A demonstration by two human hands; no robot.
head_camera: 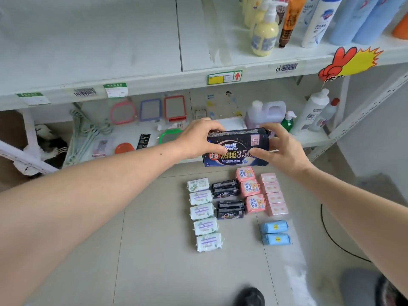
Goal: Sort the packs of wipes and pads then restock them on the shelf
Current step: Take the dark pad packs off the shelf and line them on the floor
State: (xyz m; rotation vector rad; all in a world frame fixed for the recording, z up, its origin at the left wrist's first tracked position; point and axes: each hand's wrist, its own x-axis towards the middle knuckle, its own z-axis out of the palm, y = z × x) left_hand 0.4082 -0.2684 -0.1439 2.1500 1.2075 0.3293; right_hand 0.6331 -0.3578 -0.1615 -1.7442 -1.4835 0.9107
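Dark navy pad pack held mid-air before lower shelf: left hand at 9 o'clock end, right hand at 3 o'clock end, fingers curled round it. Sorted packs in rows on floor at 6 o'clock.

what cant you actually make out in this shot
Head view only:
- The ends of the dark pack are covered by the left hand and right hand.
- Small print on the shelf price tags is too small and blurred to read.
- Bottles on the upper shelf are cut off by the top edge.
- The dark stacks on the floor: the pack count is unclear.
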